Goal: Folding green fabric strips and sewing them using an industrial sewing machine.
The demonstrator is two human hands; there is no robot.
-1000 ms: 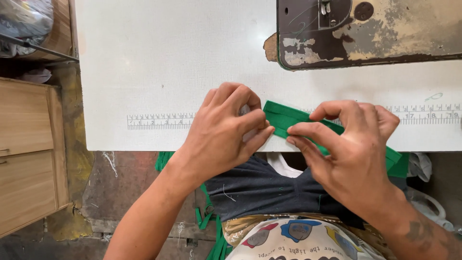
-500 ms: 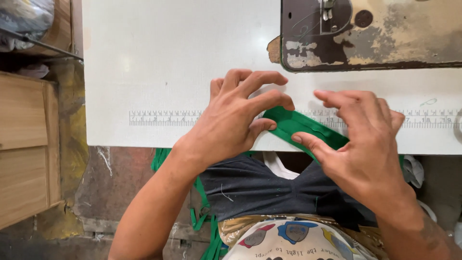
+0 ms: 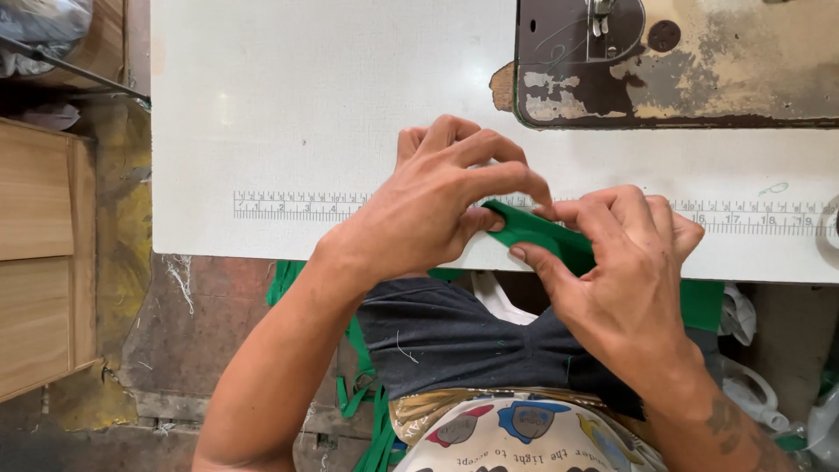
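Green fabric strip (image 3: 542,234) mostly hidden under hands; sewing machine base (image 3: 682,65) cut off at top edge.

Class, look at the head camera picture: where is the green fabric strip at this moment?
The green fabric strip lies right of centre at the near edge of the white table, pinched between the left hand and right hand, over the printed ruler.

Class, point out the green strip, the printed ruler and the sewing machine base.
Green strip (image 3: 540,234): head view, the folded part between both hands.
Ruler (image 3: 288,206): head view, its left stretch on the white table.
Machine base (image 3: 725,79): head view, its worn top plate.
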